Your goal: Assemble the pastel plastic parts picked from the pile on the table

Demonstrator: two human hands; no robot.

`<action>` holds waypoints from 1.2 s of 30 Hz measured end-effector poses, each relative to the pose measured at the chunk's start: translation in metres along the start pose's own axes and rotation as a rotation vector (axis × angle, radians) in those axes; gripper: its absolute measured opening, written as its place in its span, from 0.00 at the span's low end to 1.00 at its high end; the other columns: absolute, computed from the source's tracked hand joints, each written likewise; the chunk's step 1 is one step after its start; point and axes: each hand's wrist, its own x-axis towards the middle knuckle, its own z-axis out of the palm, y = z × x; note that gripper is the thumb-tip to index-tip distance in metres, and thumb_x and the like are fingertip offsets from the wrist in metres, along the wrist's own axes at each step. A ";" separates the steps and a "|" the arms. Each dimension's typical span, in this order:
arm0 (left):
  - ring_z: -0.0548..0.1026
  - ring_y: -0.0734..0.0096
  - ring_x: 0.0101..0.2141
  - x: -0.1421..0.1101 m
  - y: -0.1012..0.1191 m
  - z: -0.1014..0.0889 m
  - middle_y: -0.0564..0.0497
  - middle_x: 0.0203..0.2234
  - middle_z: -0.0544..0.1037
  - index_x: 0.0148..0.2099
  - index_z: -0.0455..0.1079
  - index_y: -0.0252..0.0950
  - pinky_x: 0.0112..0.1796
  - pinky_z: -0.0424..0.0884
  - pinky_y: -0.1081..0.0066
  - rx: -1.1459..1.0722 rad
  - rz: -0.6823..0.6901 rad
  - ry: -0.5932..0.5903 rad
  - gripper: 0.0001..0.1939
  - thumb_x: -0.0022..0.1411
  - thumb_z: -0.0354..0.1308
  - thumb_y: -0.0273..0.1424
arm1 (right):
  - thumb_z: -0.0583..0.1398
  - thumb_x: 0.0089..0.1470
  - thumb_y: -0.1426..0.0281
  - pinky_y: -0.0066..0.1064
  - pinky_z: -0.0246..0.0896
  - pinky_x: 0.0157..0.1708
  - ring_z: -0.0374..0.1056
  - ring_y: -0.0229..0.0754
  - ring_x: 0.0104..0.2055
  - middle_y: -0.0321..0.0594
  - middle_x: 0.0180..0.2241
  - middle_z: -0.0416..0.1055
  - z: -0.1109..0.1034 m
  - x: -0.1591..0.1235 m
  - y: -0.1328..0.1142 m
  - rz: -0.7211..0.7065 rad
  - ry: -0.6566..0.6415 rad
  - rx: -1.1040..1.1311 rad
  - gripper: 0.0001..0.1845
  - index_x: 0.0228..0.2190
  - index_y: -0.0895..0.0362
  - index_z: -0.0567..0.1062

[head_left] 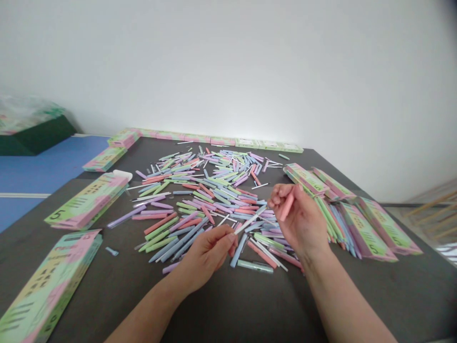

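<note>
My left hand (205,255) sits low over the near side of the heap, its fingers (230,237) pinched together on a white stick (252,219). The stick's long axis runs up and to the right across my view, and its far tip ends just beside my right hand (298,221). The fingers of that hand are curled closed around a pink pen (286,206), partly hidden by them. The pen is tilted, its upper end toward the far side and its lower end angled down toward the stick, and I can see a small gap between the two.

Both hands are over a loose heap of pastel pens (200,200) lying every which way across the middle of the surface (400,295). A pale green pen (255,266) lies just below my left fingertips. Stacked boxes (371,228) crowd the right side, more boxes (87,202) sit on the left, and a row of boxes (214,141) lines the far edge. The open room is nearest me, below the hands and toward the right corner.
</note>
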 end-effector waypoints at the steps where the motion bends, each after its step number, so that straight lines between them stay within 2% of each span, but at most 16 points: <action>1: 0.52 0.83 0.13 0.000 0.000 0.000 0.61 0.12 0.55 0.27 0.62 0.35 0.15 0.44 0.78 0.002 -0.001 -0.001 0.18 0.63 0.49 0.41 | 0.56 0.56 0.60 0.28 0.60 0.30 0.58 0.36 0.28 0.36 0.26 0.60 0.000 0.000 0.000 -0.018 0.017 -0.004 0.14 0.24 0.55 0.71; 7: 0.51 0.83 0.13 0.000 -0.001 0.001 0.61 0.12 0.55 0.26 0.63 0.35 0.15 0.44 0.77 0.010 -0.006 0.005 0.18 0.63 0.49 0.42 | 0.56 0.56 0.56 0.28 0.58 0.26 0.55 0.36 0.25 0.35 0.24 0.58 0.000 -0.002 0.000 -0.055 0.066 -0.068 0.14 0.28 0.53 0.70; 12: 0.51 0.83 0.14 -0.001 -0.003 0.000 0.61 0.12 0.55 0.27 0.63 0.35 0.16 0.44 0.77 0.008 -0.005 -0.006 0.18 0.63 0.49 0.43 | 0.57 0.55 0.57 0.29 0.57 0.28 0.56 0.35 0.25 0.35 0.27 0.60 0.001 -0.003 0.002 -0.108 0.058 -0.092 0.13 0.28 0.53 0.71; 19: 0.52 0.83 0.15 0.000 -0.004 0.000 0.60 0.15 0.56 0.27 0.62 0.34 0.16 0.44 0.78 0.006 -0.026 -0.009 0.18 0.63 0.50 0.42 | 0.57 0.56 0.57 0.29 0.56 0.27 0.55 0.35 0.25 0.35 0.27 0.61 0.003 -0.007 0.004 -0.084 0.030 -0.115 0.13 0.29 0.54 0.72; 26: 0.52 0.82 0.16 0.000 -0.004 0.000 0.60 0.15 0.56 0.27 0.62 0.35 0.16 0.44 0.78 0.020 -0.014 -0.017 0.18 0.64 0.49 0.42 | 0.56 0.57 0.58 0.29 0.54 0.27 0.56 0.36 0.25 0.36 0.26 0.66 0.002 -0.011 0.013 -0.054 -0.061 -0.232 0.14 0.30 0.53 0.75; 31: 0.54 0.82 0.18 0.000 -0.010 -0.001 0.58 0.20 0.58 0.30 0.61 0.35 0.17 0.46 0.78 0.014 -0.020 -0.023 0.17 0.64 0.48 0.43 | 0.58 0.57 0.60 0.30 0.54 0.28 0.58 0.37 0.26 0.36 0.24 0.68 0.000 -0.015 0.022 -0.033 -0.187 -0.386 0.13 0.30 0.55 0.77; 36: 0.54 0.81 0.19 -0.001 -0.010 -0.002 0.58 0.20 0.57 0.32 0.62 0.35 0.19 0.48 0.77 0.063 0.015 -0.023 0.16 0.65 0.47 0.42 | 0.57 0.57 0.61 0.29 0.53 0.26 0.58 0.35 0.23 0.35 0.23 0.68 0.002 -0.016 0.028 0.023 -0.280 -0.401 0.13 0.30 0.55 0.77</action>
